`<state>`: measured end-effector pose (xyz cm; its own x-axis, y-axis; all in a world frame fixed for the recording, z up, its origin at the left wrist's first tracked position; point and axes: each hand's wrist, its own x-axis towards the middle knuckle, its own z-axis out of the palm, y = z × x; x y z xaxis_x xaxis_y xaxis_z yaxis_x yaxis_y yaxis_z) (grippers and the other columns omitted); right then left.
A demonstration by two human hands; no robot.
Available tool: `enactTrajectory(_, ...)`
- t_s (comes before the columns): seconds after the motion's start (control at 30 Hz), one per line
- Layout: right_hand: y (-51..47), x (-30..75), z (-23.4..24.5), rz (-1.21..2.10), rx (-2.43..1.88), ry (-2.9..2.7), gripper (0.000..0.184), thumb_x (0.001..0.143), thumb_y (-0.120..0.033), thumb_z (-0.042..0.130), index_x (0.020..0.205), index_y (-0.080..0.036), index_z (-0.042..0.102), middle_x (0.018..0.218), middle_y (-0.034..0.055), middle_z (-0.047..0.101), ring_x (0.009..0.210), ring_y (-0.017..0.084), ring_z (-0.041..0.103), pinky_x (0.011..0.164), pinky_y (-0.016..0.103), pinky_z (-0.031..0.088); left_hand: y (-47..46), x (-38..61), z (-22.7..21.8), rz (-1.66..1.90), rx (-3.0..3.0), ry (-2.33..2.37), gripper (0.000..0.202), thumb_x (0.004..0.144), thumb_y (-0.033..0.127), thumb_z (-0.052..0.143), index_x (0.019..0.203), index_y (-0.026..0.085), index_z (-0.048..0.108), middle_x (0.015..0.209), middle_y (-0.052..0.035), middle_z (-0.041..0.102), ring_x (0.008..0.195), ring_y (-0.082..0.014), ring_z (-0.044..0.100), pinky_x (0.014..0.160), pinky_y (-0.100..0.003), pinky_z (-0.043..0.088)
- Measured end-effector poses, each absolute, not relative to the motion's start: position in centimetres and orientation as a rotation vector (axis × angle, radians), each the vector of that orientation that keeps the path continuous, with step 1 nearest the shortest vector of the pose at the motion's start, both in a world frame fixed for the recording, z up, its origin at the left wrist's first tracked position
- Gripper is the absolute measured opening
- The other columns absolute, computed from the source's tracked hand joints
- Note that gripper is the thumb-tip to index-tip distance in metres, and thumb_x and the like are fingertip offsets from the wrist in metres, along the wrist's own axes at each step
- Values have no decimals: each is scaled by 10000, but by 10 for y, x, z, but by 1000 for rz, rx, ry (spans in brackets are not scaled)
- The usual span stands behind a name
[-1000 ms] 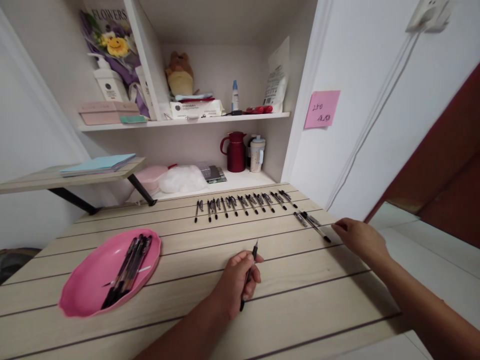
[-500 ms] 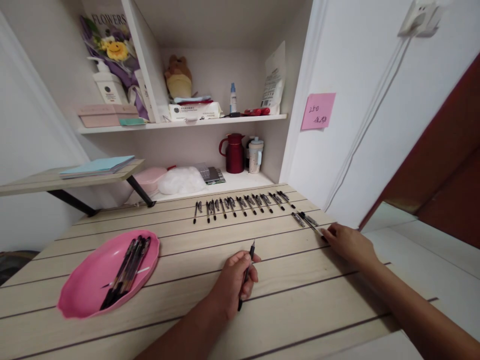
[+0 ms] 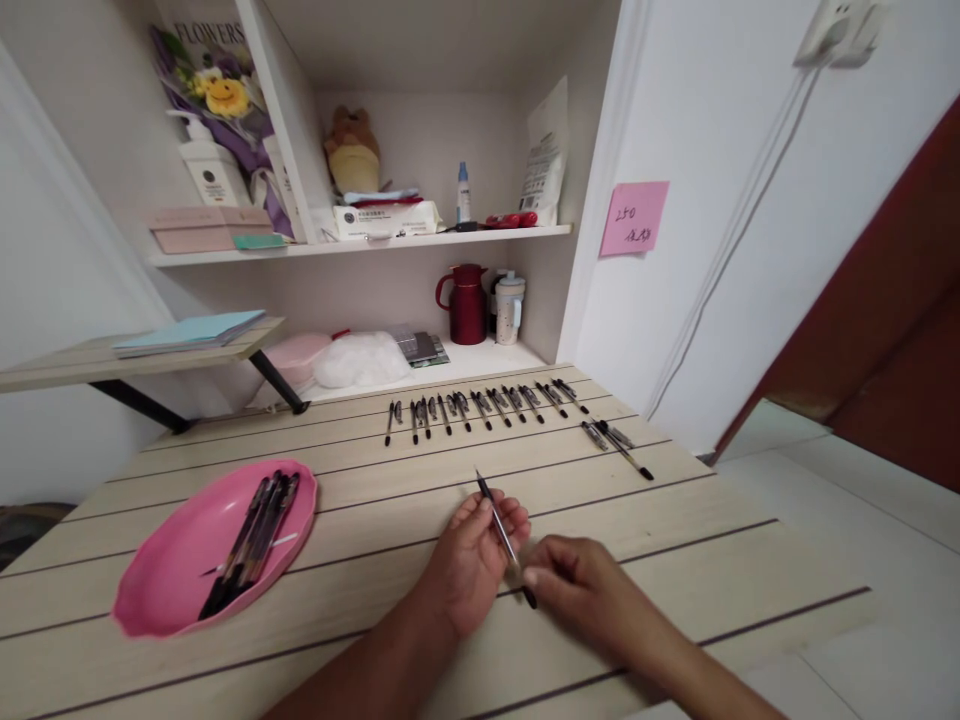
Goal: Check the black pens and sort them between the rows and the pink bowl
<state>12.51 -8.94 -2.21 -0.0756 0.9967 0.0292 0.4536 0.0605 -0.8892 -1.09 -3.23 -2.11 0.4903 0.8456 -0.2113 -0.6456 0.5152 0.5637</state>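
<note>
My left hand (image 3: pixel 480 555) holds an uncapped black gel pen (image 3: pixel 498 522) over the middle of the table, its tip pointing up and away to the left. At the pen's rear end, my right hand (image 3: pixel 589 590) is closed, thumb and fingertips pinching near the black end plug. Beyond the hands, several pens (image 3: pixel 488 411) lie in a row, caps beside them. One more pen (image 3: pixel 628 455) lies to their right, with loose caps (image 3: pixel 594 436) around it. Several black pens (image 3: pixel 251 540) rest in a pink dish (image 3: pixel 154 590) on the left.
A white shelf unit (image 3: pixel 450 238) stands behind the table, holding a red jug (image 3: pixel 469 305), a light cup (image 3: pixel 510 310) and a plastic bag (image 3: pixel 360 360). A small raised shelf (image 3: pixel 225 350) with blue paper sits at the left. The wall (image 3: pixel 675 330) borders the table's right.
My right hand has left the pen at the far right, now lying on the table, and come to the pen in my left hand. That pen has turned, tip leftward.
</note>
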Motion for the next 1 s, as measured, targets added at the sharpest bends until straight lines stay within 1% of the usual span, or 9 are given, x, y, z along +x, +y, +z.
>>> enactTrajectory(0.07, -92, 105, -26, 949, -1453, -1611, 241, 720, -312, 533, 545, -179, 435, 520, -50, 427, 515, 84, 373, 486, 201, 285, -32, -12, -21, 962, 429, 506, 164, 723, 200, 643, 852, 162, 549, 885, -55, 624, 876, -154, 600, 890, -322, 403)
enactTrajectory(0.13, -89, 102, -28, 905, -1475, -1593, 249, 733, -307, 514, 530, -175, 453, 504, -48, 420, 506, 86, 373, 480, 204, 283, -31, -14, -22, 978, 434, 505, 182, 721, 210, 646, 874, 170, 554, 940, -65, 623, 930, -170, 591, 918, -341, 385)
enactTrajectory(0.23, -75, 127, -27, 739, -1568, -1607, 266, 767, -335, 465, 584, -171, 564, 564, -13, 510, 570, 123, 465, 523, 218, 335, -29, -17, -25, 964, 459, 499, 262, 737, 275, 628, 972, 189, 551, 1053, -90, 599, 1016, -203, 558, 932, -376, 367)
enactTrajectory(0.3, -62, 157, -26, 489, -1746, -1634, 268, 763, -356, 464, 628, -182, 616, 658, 20, 572, 655, 158, 522, 575, 237, 361, -28, -18, -26, 922, 477, 523, 314, 749, 326, 608, 1028, 196, 542, 1081, -103, 586, 1033, -219, 546, 919, -392, 367)
enactTrajectory(0.37, -49, 189, -25, 292, -1977, -1668, 280, 775, -360, 444, 631, -195, 619, 660, 31, 588, 661, 171, 539, 581, 246, 355, -27, -18, -26, 883, 494, 568, 335, 752, 351, 596, 1040, 188, 544, 1052, -108, 593, 1002, -220, 556, 893, -389, 375)
enactTrajectory(0.47, -35, 228, -27, 128, -2193, -1652, 246, 788, -328, 440, 676, -189, 608, 666, 49, 625, 651, 182, 564, 584, 256, 355, -28, -18, -25, 863, 527, 602, 322, 749, 348, 597, 1011, 165, 561, 968, -103, 609, 918, -205, 575, 845, -366, 389)
enactTrajectory(0.6, -28, 250, -36, -60, -2345, -1564, 181, 785, -305, 469, 765, -178, 596, 761, 85, 662, 746, 218, 603, 605, 267, 368, -30, -17, -24, 854, 570, 602, 304, 732, 335, 617, 969, 149, 580, 882, -91, 615, 839, -191, 583, 799, -346, 397)
enactTrajectory(0.8, -25, 249, -42, -160, -2450, -1607, 194, 798, -305, 455, 778, -168, 591, 826, 115, 662, 789, 250, 611, 619, 300, 385, -28, -18, -25, 846, 581, 607, 300, 731, 335, 616, 960, 146, 579, 832, -82, 612, 785, -180, 583, 763, -337, 404)
enactTrajectory(1.0, -24, 247, -42, -173, -2535, -1609, 252, 824, -344, 410, 825, -161, 583, 884, 126, 643, 810, 241, 605, 614, 292, 383, -28, -17, -26, 836, 598, 607, 298, 741, 328, 603, 966, 137, 568, 819, -82, 609, 760, -174, 582, 738, -326, 409)
